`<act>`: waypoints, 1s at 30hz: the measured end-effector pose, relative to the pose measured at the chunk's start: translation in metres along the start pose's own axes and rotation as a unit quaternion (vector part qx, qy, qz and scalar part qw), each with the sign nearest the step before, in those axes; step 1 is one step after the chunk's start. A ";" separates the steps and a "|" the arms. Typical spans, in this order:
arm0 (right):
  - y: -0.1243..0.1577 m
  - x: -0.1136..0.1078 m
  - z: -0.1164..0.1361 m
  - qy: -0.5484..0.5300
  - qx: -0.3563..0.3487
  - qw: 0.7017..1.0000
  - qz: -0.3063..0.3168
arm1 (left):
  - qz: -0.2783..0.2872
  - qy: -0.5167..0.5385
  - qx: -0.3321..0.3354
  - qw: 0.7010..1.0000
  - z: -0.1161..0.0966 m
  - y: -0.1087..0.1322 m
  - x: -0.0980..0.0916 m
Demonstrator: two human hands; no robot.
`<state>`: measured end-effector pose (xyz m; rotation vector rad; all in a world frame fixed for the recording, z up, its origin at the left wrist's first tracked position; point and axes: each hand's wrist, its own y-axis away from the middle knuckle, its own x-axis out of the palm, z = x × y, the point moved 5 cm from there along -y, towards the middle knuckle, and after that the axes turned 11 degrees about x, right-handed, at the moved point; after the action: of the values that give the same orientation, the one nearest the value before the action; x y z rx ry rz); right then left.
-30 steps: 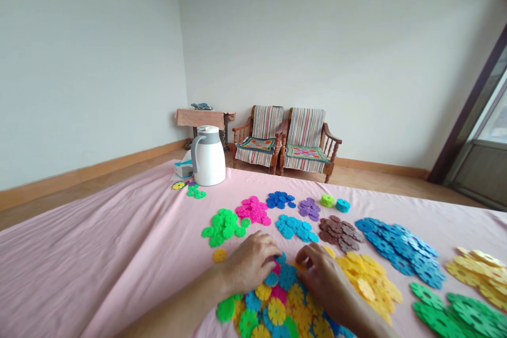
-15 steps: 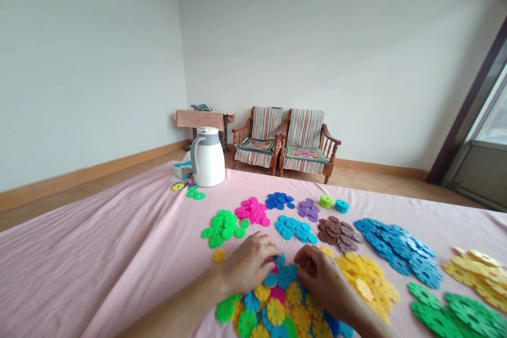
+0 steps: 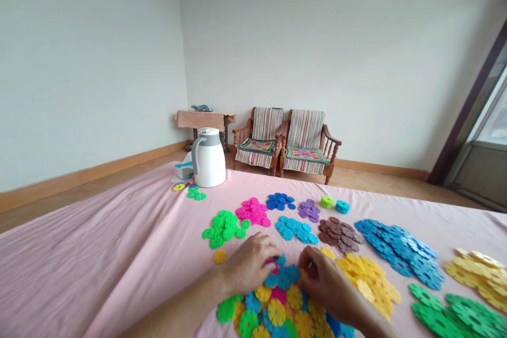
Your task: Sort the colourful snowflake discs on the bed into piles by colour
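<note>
My left hand (image 3: 251,261) is at the upper left of a mixed heap of coloured flower-shaped discs (image 3: 276,311), its fingers bent down over blue and pink pieces. Whatever its fingertips hold, if anything, is hidden. On the heap's right side is my right hand (image 3: 322,277), thumb and fingers curled together near a bit of yellow; what they grip is too small to make out. Beyond the hands lie piles of light blue discs (image 3: 296,229), brown discs (image 3: 339,234), pink discs (image 3: 253,212) and bright green discs (image 3: 224,228). Yellow discs (image 3: 368,282) lie right of my right hand.
A white jug (image 3: 209,161) stands at the back left of the pink cloth (image 3: 130,253). Larger blue discs (image 3: 400,248), cream discs (image 3: 481,274) and dark green discs (image 3: 459,314) lie on the right. Two wooden chairs (image 3: 304,153) stand beyond the cloth.
My right hand has shifted slightly to the right, its fingers drawn closer together. My left hand is nearly unmoved.
</note>
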<state>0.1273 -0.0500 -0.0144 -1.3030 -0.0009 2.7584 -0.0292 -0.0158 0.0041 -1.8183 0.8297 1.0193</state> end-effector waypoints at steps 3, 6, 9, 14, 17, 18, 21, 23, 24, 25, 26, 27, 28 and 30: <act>-0.001 0.003 -0.001 -0.031 0.002 0.999 0.013 | -0.001 0.000 0.000 1.000 0.001 0.000 0.000; -0.004 0.004 -0.002 -0.065 -0.008 0.998 0.021 | -0.002 -0.001 0.002 1.000 0.001 0.000 0.001; -0.009 -0.003 -0.006 -0.060 -0.014 0.998 -0.016 | 0.002 -0.002 0.001 1.000 0.001 0.001 0.001; -0.016 -0.037 -0.025 0.030 0.009 0.995 -0.100 | 0.009 0.003 0.000 1.000 0.001 0.000 0.001; -0.018 -0.059 -0.041 0.117 0.041 0.986 -0.115 | 0.009 0.004 0.000 1.000 0.002 0.000 0.001; -0.018 -0.065 -0.045 0.143 0.048 0.981 -0.124 | 0.009 0.005 0.000 1.000 0.002 0.000 0.001; -0.015 -0.074 -0.044 0.161 0.039 0.976 -0.144 | 0.007 0.007 -0.002 1.000 0.003 0.000 0.001; -0.011 -0.067 -0.034 0.129 0.012 0.987 -0.094 | 0.008 0.007 -0.002 1.000 0.002 0.000 0.001; -0.007 -0.061 -0.027 0.112 -0.003 0.993 -0.047 | 0.009 0.006 -0.002 1.000 0.002 0.000 0.000; -0.002 -0.054 -0.019 0.098 -0.014 0.995 0.007 | 0.009 0.006 -0.002 1.000 0.002 0.000 0.000; 0.005 -0.047 -0.012 0.089 -0.021 0.994 0.059 | 0.009 0.005 -0.003 1.000 0.001 0.000 0.000; 0.011 -0.042 -0.005 0.087 -0.021 0.992 0.093 | 0.009 0.004 -0.003 1.000 0.001 -0.001 0.000; 0.017 -0.038 0.000 0.088 -0.017 0.989 0.121 | 0.009 0.003 -0.003 1.000 0.001 -0.001 -0.001; 0.026 -0.033 0.008 0.098 -0.009 0.984 0.148 | 0.008 0.003 -0.002 1.000 0.000 -0.001 -0.001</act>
<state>0.1402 -0.0779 0.0153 -1.7005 0.1992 2.8531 -0.0286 -0.0151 0.0051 -1.8204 0.8468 1.0266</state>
